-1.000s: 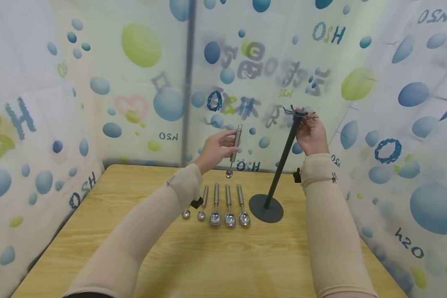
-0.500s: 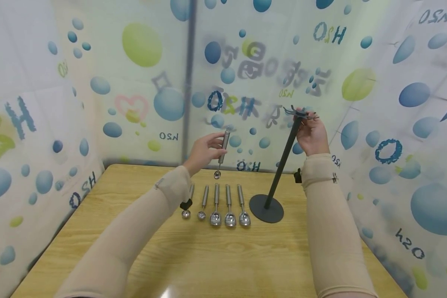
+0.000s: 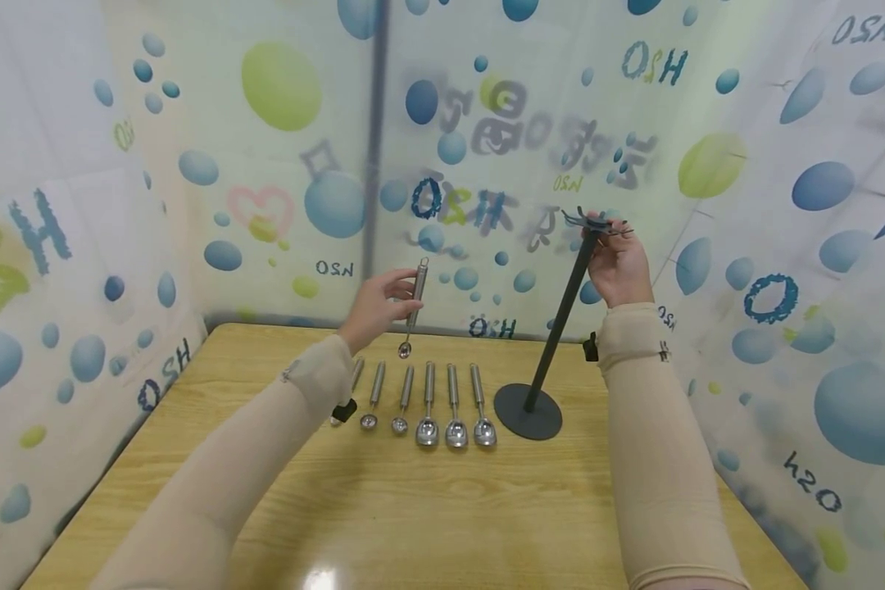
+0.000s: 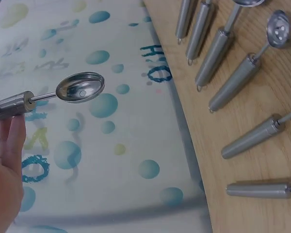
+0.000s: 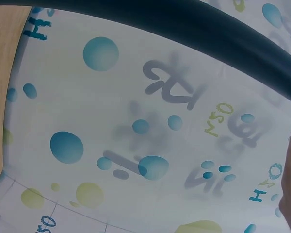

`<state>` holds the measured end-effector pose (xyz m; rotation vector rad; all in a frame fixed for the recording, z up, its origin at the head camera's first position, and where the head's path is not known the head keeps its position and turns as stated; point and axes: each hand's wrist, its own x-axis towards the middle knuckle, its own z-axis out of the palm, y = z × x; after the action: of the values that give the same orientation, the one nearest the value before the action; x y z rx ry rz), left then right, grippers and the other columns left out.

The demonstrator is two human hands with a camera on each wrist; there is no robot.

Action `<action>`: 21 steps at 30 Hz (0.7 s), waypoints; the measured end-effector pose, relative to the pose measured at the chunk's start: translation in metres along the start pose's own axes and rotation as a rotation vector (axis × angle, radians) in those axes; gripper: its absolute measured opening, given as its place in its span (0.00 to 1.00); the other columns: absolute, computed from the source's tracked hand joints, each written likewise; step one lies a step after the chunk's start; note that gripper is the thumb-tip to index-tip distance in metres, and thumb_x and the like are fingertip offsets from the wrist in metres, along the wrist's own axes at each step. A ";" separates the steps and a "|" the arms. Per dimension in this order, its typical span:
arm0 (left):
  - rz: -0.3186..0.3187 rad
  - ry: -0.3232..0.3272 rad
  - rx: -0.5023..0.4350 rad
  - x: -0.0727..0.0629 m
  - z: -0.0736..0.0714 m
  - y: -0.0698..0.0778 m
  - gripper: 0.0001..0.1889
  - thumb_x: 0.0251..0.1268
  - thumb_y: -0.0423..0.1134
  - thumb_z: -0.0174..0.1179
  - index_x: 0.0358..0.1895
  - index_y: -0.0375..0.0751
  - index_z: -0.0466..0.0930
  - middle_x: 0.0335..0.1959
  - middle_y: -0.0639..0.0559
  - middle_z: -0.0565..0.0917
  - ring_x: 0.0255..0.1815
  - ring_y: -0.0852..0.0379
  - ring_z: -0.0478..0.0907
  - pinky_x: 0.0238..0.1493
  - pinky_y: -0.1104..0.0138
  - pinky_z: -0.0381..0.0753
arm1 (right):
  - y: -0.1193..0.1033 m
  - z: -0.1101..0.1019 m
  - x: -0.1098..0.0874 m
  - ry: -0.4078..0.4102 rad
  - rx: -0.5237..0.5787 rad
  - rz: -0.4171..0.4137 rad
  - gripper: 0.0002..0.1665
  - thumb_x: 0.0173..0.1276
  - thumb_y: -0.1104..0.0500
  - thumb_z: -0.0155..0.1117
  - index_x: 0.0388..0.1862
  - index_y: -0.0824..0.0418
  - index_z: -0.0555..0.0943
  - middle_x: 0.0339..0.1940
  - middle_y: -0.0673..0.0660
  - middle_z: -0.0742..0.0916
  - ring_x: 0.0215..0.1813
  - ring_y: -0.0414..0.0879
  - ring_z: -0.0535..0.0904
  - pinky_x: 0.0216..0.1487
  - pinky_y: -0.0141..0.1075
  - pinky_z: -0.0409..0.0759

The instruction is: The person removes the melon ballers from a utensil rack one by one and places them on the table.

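My left hand [image 3: 376,307] pinches the metal handle of a small melon baller [image 3: 418,283], its bowl hanging down above the back of the table. In the left wrist view, the oval bowl [image 4: 81,87] has a small hole in it. My right hand [image 3: 619,266] grips a dark hanging stand [image 3: 560,328] at the top of its post, just under the hooks [image 3: 586,220]. Between the hands, several metal scoops lie in a row, with larger scoops [image 3: 456,432] at the right and smaller ones [image 3: 369,421] at the left. The leftmost scoop [image 3: 358,373] is partly hidden by the left wrist.
The stand's round base [image 3: 519,412] rests on the wooden table [image 3: 442,516], right of the row. A patterned curtain [image 3: 280,164] encloses the back and both sides. In the right wrist view, the dark post [image 5: 184,29] crosses the top.
My left hand has moved left with the melon baller, uncovering more of the smaller scoops. The right hand and the stand have stayed in place.
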<state>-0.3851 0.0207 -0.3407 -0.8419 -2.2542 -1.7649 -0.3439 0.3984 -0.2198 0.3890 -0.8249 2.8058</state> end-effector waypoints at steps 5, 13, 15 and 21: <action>-0.035 0.022 0.032 -0.005 -0.009 -0.009 0.31 0.67 0.34 0.69 0.73 0.48 0.72 0.54 0.44 0.85 0.50 0.49 0.83 0.45 0.60 0.87 | 0.000 0.000 0.001 0.003 0.006 0.000 0.09 0.75 0.73 0.55 0.32 0.66 0.73 0.45 0.65 0.87 0.44 0.58 0.84 0.50 0.43 0.83; -0.083 0.035 0.014 -0.015 -0.024 -0.018 0.31 0.66 0.36 0.70 0.72 0.49 0.73 0.55 0.44 0.84 0.52 0.49 0.82 0.48 0.57 0.87 | 0.000 0.000 0.000 -0.015 0.020 -0.007 0.11 0.75 0.75 0.53 0.31 0.66 0.73 0.44 0.66 0.87 0.42 0.58 0.84 0.48 0.43 0.83; -0.087 0.035 0.011 -0.016 -0.028 -0.023 0.32 0.66 0.35 0.70 0.73 0.49 0.72 0.56 0.43 0.84 0.52 0.48 0.82 0.48 0.58 0.87 | 0.000 0.000 -0.001 -0.015 0.021 -0.007 0.12 0.75 0.75 0.53 0.31 0.66 0.72 0.45 0.66 0.86 0.42 0.58 0.83 0.47 0.43 0.83; -0.112 0.071 0.048 -0.022 -0.042 -0.036 0.32 0.67 0.34 0.69 0.74 0.48 0.70 0.58 0.42 0.83 0.54 0.48 0.82 0.47 0.62 0.87 | 0.001 0.000 -0.001 -0.018 0.024 -0.004 0.10 0.74 0.75 0.55 0.31 0.66 0.73 0.45 0.66 0.86 0.43 0.59 0.83 0.48 0.43 0.83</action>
<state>-0.3939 -0.0308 -0.3687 -0.6455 -2.3294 -1.7493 -0.3431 0.3976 -0.2205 0.4198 -0.7945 2.8147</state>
